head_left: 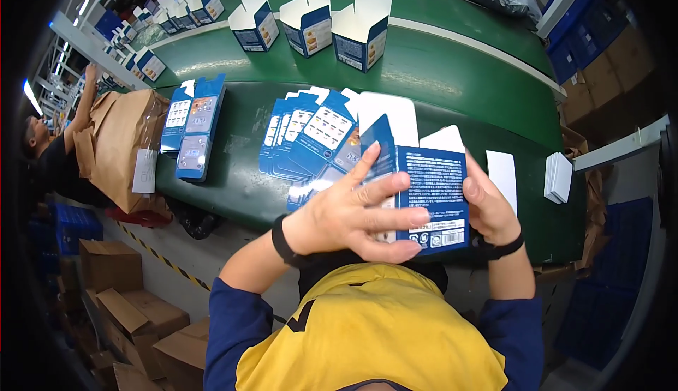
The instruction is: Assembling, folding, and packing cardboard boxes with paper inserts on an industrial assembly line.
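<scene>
A blue carton (434,186), partly opened out with its white-lined flaps standing up at the top, is in front of me over the near bench. My left hand (353,214) lies across its left side, fingers spread and stretched out over the printed face. At the opposite edge, my right hand (491,204) grips the carton, thumb on the near side and the other fingers mostly hidden. Just beyond my left hand, several flattened blue cartons (311,133) are fanned out on the green bench surface (244,137).
Three open cartons (305,27) stand on the green conveyor (431,59) beyond. More flat cartons (194,133) lie at left beside a brown paper-wrapped bundle (120,130). White folded cards (558,178) sit at right. Another person (53,144) works far left; cardboard boxes (134,310) crowd the floor.
</scene>
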Available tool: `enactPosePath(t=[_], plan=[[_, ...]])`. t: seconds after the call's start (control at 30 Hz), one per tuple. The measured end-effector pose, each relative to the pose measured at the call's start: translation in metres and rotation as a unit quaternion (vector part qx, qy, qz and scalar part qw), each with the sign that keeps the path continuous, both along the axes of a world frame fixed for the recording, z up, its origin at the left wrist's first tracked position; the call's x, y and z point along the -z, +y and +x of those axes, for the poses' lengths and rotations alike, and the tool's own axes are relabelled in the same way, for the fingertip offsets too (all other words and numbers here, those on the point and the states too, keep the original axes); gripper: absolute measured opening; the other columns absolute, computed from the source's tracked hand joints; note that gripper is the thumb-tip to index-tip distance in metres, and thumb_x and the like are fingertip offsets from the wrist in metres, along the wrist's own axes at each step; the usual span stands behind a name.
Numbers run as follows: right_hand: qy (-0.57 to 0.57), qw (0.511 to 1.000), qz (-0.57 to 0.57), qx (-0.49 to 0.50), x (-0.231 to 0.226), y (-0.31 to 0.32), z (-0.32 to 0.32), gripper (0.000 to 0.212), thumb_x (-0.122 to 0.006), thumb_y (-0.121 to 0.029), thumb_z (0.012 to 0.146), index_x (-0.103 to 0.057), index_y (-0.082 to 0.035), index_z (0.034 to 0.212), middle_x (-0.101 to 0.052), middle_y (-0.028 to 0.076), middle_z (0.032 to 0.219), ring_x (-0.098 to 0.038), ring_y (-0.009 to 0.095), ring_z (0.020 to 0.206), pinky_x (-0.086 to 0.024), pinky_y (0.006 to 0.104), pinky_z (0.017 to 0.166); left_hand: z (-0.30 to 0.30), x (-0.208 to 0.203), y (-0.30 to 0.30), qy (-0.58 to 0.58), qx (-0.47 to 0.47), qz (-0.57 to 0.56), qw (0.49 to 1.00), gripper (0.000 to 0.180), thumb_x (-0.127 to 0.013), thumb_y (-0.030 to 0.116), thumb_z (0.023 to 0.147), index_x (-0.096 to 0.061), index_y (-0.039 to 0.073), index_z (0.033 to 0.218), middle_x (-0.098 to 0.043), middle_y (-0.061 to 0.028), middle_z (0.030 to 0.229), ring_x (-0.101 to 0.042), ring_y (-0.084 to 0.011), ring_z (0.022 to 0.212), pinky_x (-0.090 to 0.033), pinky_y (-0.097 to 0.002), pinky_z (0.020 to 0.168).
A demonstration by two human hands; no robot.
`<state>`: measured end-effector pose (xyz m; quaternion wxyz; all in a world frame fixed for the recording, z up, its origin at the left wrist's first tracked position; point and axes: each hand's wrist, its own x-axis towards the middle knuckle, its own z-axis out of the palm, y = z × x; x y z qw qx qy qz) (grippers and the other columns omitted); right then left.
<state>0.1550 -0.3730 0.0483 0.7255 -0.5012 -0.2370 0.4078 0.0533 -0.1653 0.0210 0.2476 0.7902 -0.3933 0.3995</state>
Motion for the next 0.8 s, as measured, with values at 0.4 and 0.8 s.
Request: enactPosePath(t=[0.4,0.8], plan=[[-0.33,0.908,-0.164,0.199,0.082,0.119,0.228,0.128,-0.08,-0.008,0.057,0.013,0.001,0.143,-0.024,0.022,0.147,-0.024,0.028,0.137,-0.022,0.0302,0.109,0.023,0.067,0.073,0.367,-0.537,0.09,0.754,0.109,-0.083,0.052,0.046,-0.039,0.002,0.133,-0.054,-0.0162,0.099,-0.053,-0.0297,0.088,-0.04,-0.038,0.076],[0.129,0.971,-0.129,0.155,0.094,0.075,0.042,0.097,-0.065,-0.01,0.08,0.006,-0.004,0.146,-0.008,0.014,0.153,-0.019,0.022,0.138,-0.035,0.0502,0.101,0.024,0.067,0.083,0.421,-0.499,-0.09,0.753,0.062,-0.086,0.022,0.054,-0.05,0.006,0.102,-0.052,-0.0141,0.093,-0.053,-0.0342,0.093,-0.044,-0.0404,0.081]])
